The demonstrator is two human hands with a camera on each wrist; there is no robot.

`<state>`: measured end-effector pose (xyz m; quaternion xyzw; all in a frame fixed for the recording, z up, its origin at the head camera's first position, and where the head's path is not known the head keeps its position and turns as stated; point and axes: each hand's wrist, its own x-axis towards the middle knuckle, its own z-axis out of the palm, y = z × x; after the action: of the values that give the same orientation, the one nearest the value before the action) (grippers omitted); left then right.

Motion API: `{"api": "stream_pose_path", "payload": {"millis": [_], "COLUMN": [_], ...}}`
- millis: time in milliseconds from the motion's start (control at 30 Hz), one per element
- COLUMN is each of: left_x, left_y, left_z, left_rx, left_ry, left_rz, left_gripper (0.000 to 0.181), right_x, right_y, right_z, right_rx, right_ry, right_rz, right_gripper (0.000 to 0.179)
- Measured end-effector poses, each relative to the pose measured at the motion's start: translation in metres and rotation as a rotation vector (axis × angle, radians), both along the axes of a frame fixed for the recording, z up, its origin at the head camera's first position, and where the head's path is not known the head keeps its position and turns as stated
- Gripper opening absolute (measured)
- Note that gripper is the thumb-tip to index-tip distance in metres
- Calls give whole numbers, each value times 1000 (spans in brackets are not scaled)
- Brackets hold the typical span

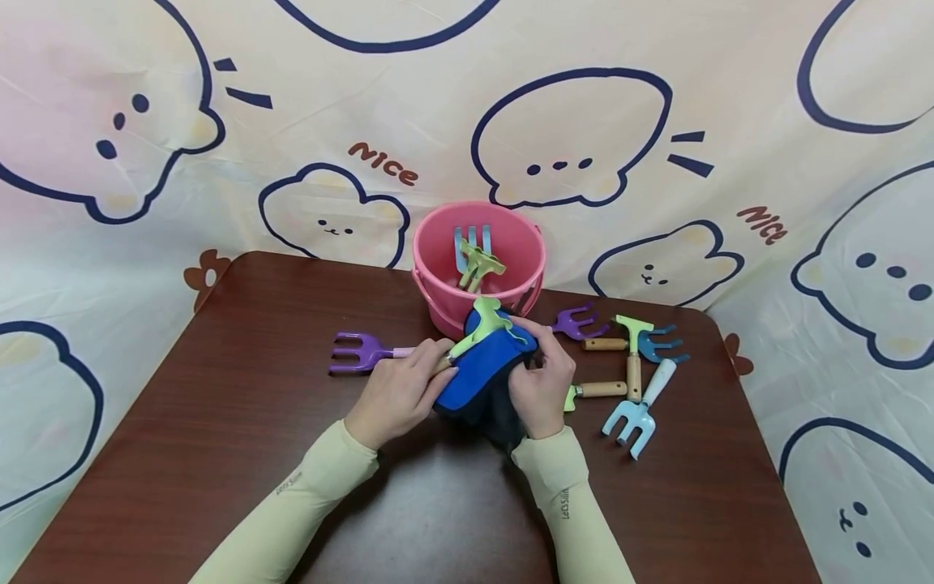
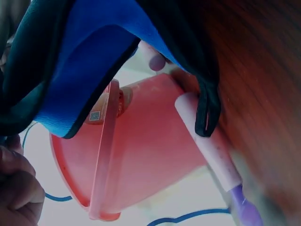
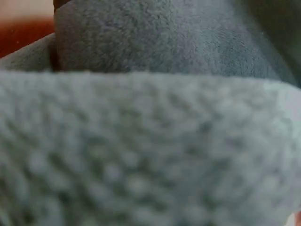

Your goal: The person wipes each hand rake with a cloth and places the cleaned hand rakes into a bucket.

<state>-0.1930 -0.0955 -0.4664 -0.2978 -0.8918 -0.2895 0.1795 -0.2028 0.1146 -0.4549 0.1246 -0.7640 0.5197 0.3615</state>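
Note:
In the head view, my left hand (image 1: 397,397) grips the wooden handle of a light-green garden hand tool (image 1: 477,328), whose head points up and away. My right hand (image 1: 541,381) pinches a blue-and-black cloth (image 1: 477,377), thumb on the near side, by the tool's head. The cloth lies behind and under the tool. Seen from the left wrist, the blue cloth (image 2: 89,61) has black edging and a hanging loop. Fuzzy grey fabric (image 3: 141,141) fills most of the right wrist view, hiding the right fingers there.
Behind the hands stands a pink bucket (image 1: 438,280) holding a light-blue fork and a green tool. A purple fork (image 1: 361,353) lies left of it. To the right lie another purple fork (image 1: 578,323), blue forks and green tools with wooden handles on the brown table (image 1: 219,422).

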Motion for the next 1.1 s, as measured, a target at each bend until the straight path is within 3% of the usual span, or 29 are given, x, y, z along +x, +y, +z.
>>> {"api": "stream_pose_path", "payload": {"millis": [233, 333, 500, 667, 800, 900, 967, 1100], "left_x": [-2, -3, -2, 2, 3, 1, 1, 4], "left_y": [0, 0, -1, 1, 0, -1, -1, 1], "left_z": [-2, -3, 1, 9, 10, 9, 9, 10], "left_rx": [-70, -74, -45, -5, -8, 0, 18, -8], "left_ry": [75, 48, -24, -77, -80, -54, -28, 64], "left_rz": [34, 39, 40, 5, -3, 22, 44, 41], "left_gripper": [31, 30, 25, 25, 22, 21, 24, 32], "right_x": [-2, -3, -5, -2, 3, 3, 2, 0], "right_y": [-6, -6, -2, -4, -5, -2, 0, 0], "right_z": [-6, -8, -8, -8, -7, -4, -1, -3], "right_rx": [27, 69, 130, 31, -123, -193, -169, -61], "right_ry": [33, 89, 253, 322, 307, 274, 224, 70], "right_rz": [-142, -162, -155, -178, -241, -230, -177, -20], "right_gripper": [35, 36, 34, 22, 15, 21, 24, 52]}}
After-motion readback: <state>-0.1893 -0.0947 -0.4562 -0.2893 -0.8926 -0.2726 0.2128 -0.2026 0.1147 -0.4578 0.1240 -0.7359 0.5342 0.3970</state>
